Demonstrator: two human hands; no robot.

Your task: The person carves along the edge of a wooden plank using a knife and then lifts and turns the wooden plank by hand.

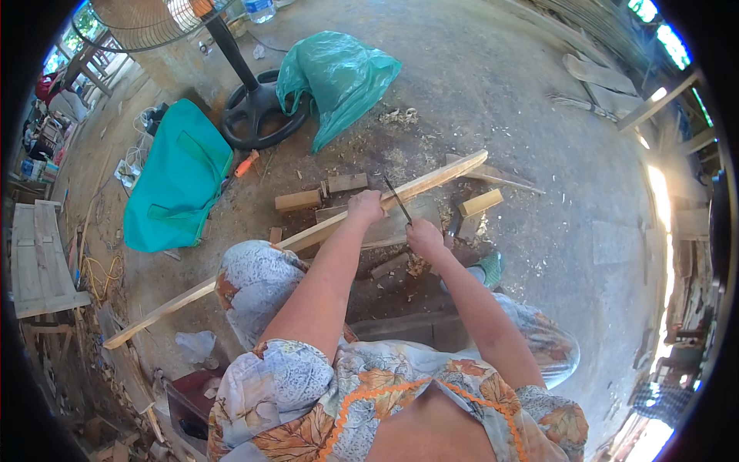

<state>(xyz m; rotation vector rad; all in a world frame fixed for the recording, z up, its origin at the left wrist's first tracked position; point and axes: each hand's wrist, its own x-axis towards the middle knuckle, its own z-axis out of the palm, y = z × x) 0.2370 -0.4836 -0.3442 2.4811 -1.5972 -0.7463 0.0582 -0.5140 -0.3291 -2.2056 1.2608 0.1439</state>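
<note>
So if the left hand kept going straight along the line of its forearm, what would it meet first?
The left hand, gripping the long wooden strip, points up the picture. Just past it lies a small flat wood offcut on the floor, probably first, though depth is unclear. Farther on lies the green plastic bag.

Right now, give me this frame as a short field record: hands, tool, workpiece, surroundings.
left hand: gripping the long wooden slat, fingers closed around it
right hand: holding a thin dark blade, tip against the slat
slat: slanted across the person's lap, far end raised
floor: concrete with wood offcuts and shavings
nearby: teal bag, green plastic bag, fan base
</note>
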